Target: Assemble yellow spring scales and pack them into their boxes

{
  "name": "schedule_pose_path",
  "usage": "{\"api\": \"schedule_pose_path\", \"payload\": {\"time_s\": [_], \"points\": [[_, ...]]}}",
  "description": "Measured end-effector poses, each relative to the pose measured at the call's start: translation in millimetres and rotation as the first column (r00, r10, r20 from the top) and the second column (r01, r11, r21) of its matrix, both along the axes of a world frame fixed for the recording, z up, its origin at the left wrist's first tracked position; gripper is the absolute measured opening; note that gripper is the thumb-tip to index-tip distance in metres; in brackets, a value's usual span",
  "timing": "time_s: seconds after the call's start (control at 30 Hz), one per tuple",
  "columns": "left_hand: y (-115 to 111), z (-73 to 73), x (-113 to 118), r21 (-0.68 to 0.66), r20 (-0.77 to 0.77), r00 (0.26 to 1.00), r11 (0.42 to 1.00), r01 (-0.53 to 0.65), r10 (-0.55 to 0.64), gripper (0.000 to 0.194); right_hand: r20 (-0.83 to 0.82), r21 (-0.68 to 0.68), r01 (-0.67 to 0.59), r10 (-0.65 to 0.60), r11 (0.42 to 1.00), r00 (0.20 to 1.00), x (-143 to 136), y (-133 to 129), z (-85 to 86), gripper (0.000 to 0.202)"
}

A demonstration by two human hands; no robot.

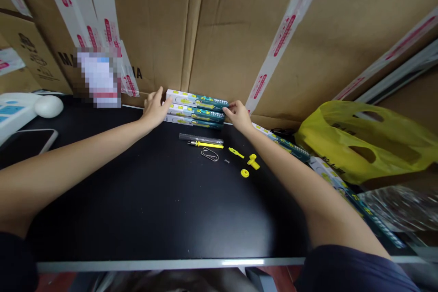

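Note:
Several long, narrow printed boxes (196, 112) in white and teal lie stacked at the back of the black table (164, 214). My left hand (156, 107) touches the left end of the stack, and my right hand (237, 115) is at its right end; both hold the upper box between them. In front of the stack lie a clear tube (200, 138), a yellow rod with a metal tip (208, 145), a bent wire loop (209, 154) and tiny springs (227, 161). Beside them are a flat yellow piece (236, 152), a yellow T-shaped part (253, 162) and a yellow ring (244, 173).
Large cardboard boxes (219, 32) stand behind the table. More printed boxes (359, 203) and a yellow plastic bag (362, 141) are at the right. A white device (17, 109) and a phone (29, 143) lie at the left.

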State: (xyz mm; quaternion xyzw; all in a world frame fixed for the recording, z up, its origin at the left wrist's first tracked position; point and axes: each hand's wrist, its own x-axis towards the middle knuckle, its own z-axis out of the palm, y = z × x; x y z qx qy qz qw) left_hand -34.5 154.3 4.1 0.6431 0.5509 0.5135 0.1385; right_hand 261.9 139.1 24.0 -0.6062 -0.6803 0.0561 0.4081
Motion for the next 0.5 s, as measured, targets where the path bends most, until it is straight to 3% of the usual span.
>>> {"api": "schedule_pose_path", "payload": {"time_s": [0.07,0.17,0.2,0.3,0.37,0.5], "points": [[-21,4.1,11,0.089,-0.048,0.998,0.996,0.031,-0.027,0.058,0.022,0.002,0.007,-0.007,1.000,1.000,1,-11,4.5,0.020],[-66,9.6,31,0.265,-0.285,0.944,0.933,0.245,-0.166,0.053,0.063,0.023,0.003,-0.004,1.000,0.998,0,-37,11.8,0.023],[-81,10.1,38,0.274,-0.399,0.891,0.898,0.344,-0.219,0.047,0.106,0.049,-0.015,0.010,0.999,0.994,-1,-49,13.2,0.022],[-114,6.0,52,0.201,-0.735,0.617,0.778,0.596,-0.282,0.025,0.265,0.098,-0.073,0.044,0.993,0.963,-2,-89,11.2,0.013],[-121,0.4,55,0.189,-0.823,0.531,0.785,0.590,-0.201,0.021,0.409,0.148,-0.107,0.037,0.983,0.912,-1,-117,4.7,0.011],[-114,-8.7,52,0.180,-0.875,0.472,0.833,0.523,-0.107,0.015,0.544,0.226,-0.139,-0.007,0.964,0.839,9,-154,-8.1,0.010]]}}
